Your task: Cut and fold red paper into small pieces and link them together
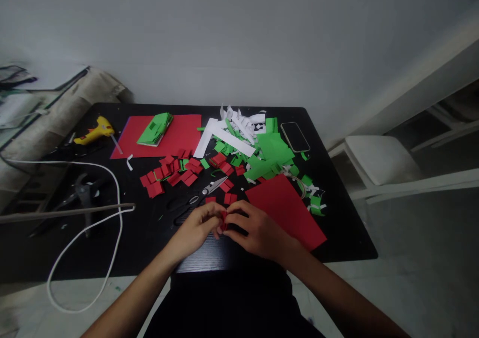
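My left hand (198,227) and my right hand (255,229) meet near the front edge of the black table (348,228). Both pinch a small folded red paper piece (223,220) between their fingertips. Black-handled scissors (200,198) lie just beyond my left hand. A red paper sheet (286,209) lies right of my right hand. Several folded red pieces (170,170) are scattered further back.
A pile of green and white paper scraps (258,146) covers the table's far middle. A phone (295,136) lies at the back right. A second red sheet with green paper (155,128) and a yellow glue gun (95,130) sit back left. A white cable (112,218) loops left. A white chair (381,158) stands at right.
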`<state>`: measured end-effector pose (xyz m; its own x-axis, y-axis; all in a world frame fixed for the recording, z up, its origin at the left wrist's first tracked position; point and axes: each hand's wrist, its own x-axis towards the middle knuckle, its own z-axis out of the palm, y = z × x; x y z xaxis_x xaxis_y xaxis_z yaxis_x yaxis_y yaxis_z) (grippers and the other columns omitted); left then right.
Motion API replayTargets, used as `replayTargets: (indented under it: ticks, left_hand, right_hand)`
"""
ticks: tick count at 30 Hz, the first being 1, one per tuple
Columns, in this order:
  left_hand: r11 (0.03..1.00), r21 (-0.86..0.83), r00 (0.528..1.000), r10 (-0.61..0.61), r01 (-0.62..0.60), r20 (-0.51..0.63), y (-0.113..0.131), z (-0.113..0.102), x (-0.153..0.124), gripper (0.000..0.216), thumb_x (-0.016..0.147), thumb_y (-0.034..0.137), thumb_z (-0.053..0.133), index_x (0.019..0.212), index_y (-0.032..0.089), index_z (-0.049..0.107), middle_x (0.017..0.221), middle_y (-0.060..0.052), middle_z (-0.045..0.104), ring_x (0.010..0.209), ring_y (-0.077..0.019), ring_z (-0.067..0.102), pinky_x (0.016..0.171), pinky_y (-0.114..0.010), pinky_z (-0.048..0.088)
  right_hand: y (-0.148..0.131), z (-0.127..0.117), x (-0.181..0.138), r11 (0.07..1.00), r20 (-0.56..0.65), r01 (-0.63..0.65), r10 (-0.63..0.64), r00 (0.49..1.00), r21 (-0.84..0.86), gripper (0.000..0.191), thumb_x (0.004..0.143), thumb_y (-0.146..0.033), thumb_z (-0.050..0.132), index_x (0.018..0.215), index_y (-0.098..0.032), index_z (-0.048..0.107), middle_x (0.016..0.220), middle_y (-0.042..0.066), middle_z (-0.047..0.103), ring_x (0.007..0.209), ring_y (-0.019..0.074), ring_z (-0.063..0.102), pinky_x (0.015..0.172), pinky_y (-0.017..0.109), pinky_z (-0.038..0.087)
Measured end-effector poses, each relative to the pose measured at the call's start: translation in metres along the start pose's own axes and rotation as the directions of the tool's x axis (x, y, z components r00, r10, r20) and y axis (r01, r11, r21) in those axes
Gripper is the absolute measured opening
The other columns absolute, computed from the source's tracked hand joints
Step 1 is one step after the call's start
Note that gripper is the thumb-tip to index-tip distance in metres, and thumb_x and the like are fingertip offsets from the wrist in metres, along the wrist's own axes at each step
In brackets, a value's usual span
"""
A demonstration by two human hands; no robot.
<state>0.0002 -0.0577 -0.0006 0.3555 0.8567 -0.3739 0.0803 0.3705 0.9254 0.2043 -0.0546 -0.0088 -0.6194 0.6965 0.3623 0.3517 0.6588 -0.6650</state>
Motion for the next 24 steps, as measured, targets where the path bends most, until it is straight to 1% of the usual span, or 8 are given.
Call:
replayTargets:
  ticks: [3, 5, 9, 13, 16, 19, 21, 24]
  left_hand:
    - [1.000, 0.014, 1.000, 0.022, -0.021, -0.004, -0.002, 0.002, -0.001, 0.014, 0.079, 0.024, 0.058, 0.091, 0.017, 0.062, 0.077, 0.002, 0.062, 0.065, -0.0137, 0.062, 0.063, -0.028, 0.054]
    - [0.998, 0.049, 0.998, 0.048, -0.046, -0.051, -0.005, 0.003, -0.002, 0.013, 0.081, 0.024, 0.060, 0.091, 0.018, 0.061, 0.082, 0.001, 0.061, 0.065, -0.0128, 0.061, 0.063, -0.028, 0.053]
    - [0.974, 0.208, 0.981, 0.122, -0.089, -0.149, -0.008, 0.004, -0.005, 0.011, 0.084, 0.027, 0.062, 0.092, 0.019, 0.062, 0.081, 0.002, 0.061, 0.065, -0.0125, 0.060, 0.063, -0.027, 0.051]
    - [0.930, 0.355, 0.965, 0.172, -0.093, -0.198, -0.007, 0.005, -0.008, 0.013, 0.085, 0.028, 0.062, 0.095, 0.020, 0.064, 0.079, 0.001, 0.065, 0.070, -0.0143, 0.062, 0.065, -0.026, 0.049]
    - [0.933, 0.350, 0.964, 0.165, -0.084, -0.207, -0.006, 0.004, -0.008, 0.020, 0.085, 0.028, 0.062, 0.103, 0.020, 0.062, 0.080, 0.001, 0.067, 0.071, -0.0154, 0.064, 0.067, -0.027, 0.050]
    - [0.948, 0.308, 0.968, 0.148, -0.079, -0.205, -0.008, 0.002, -0.008, 0.023, 0.085, 0.026, 0.060, 0.107, 0.021, 0.060, 0.081, 0.001, 0.067, 0.068, -0.0152, 0.064, 0.066, -0.028, 0.051]
    - [0.952, 0.295, 0.967, 0.149, -0.083, -0.208, -0.010, 0.001, -0.007, 0.023, 0.086, 0.026, 0.060, 0.108, 0.021, 0.059, 0.081, 0.001, 0.066, 0.068, -0.0151, 0.064, 0.066, -0.028, 0.051]
    - [0.942, 0.319, 0.959, 0.181, -0.106, -0.218, -0.012, 0.001, -0.007, 0.019, 0.086, 0.024, 0.059, 0.105, 0.021, 0.057, 0.084, 0.000, 0.066, 0.075, -0.0160, 0.065, 0.071, -0.028, 0.051]
  right_hand:
    - [0.001, -0.004, 0.002, 1.000, 0.029, 0.019, -0.019, 0.999, -0.016, 0.013, 0.093, -0.013, 0.067, 0.105, -0.017, 0.068, 0.113, 0.011, 0.065, 0.107, 0.0225, 0.065, 0.094, 0.035, 0.059]
    - [0.001, -0.005, 0.003, 0.999, 0.034, 0.024, -0.023, 0.999, -0.035, 0.013, 0.092, -0.012, 0.067, 0.105, -0.017, 0.067, 0.112, 0.012, 0.065, 0.106, 0.0224, 0.065, 0.094, 0.035, 0.059]
    - [0.000, -0.008, 0.005, 0.995, 0.084, 0.015, -0.007, 0.996, -0.097, 0.016, 0.093, -0.011, 0.066, 0.108, -0.016, 0.067, 0.111, 0.011, 0.064, 0.104, 0.0220, 0.065, 0.093, 0.035, 0.060]
    - [-0.001, -0.009, 0.007, 0.990, 0.140, 0.008, 0.011, 0.990, -0.137, 0.016, 0.092, -0.009, 0.063, 0.106, -0.016, 0.066, 0.109, 0.012, 0.064, 0.102, 0.0230, 0.064, 0.093, 0.037, 0.060]
    - [0.000, -0.010, 0.007, 0.995, 0.145, -0.005, 0.020, 0.989, -0.097, 0.018, 0.090, -0.008, 0.064, 0.106, -0.017, 0.065, 0.111, 0.012, 0.063, 0.105, 0.0236, 0.063, 0.094, 0.038, 0.059]
    - [0.002, -0.011, 0.006, 0.999, 0.120, -0.049, 0.050, 0.992, -0.017, 0.017, 0.089, -0.010, 0.067, 0.103, -0.019, 0.064, 0.114, 0.011, 0.063, 0.109, 0.0234, 0.064, 0.096, 0.037, 0.058]
    - [0.003, -0.011, 0.005, 0.996, 0.097, -0.083, 0.079, 0.992, 0.037, 0.015, 0.088, -0.012, 0.069, 0.098, -0.020, 0.063, 0.113, 0.010, 0.064, 0.109, 0.0226, 0.065, 0.097, 0.037, 0.057]
    - [0.005, -0.011, 0.003, 0.989, 0.090, -0.120, 0.113, 0.990, 0.081, 0.017, 0.086, -0.013, 0.072, 0.096, -0.021, 0.060, 0.109, 0.008, 0.066, 0.107, 0.0223, 0.066, 0.096, 0.037, 0.057]
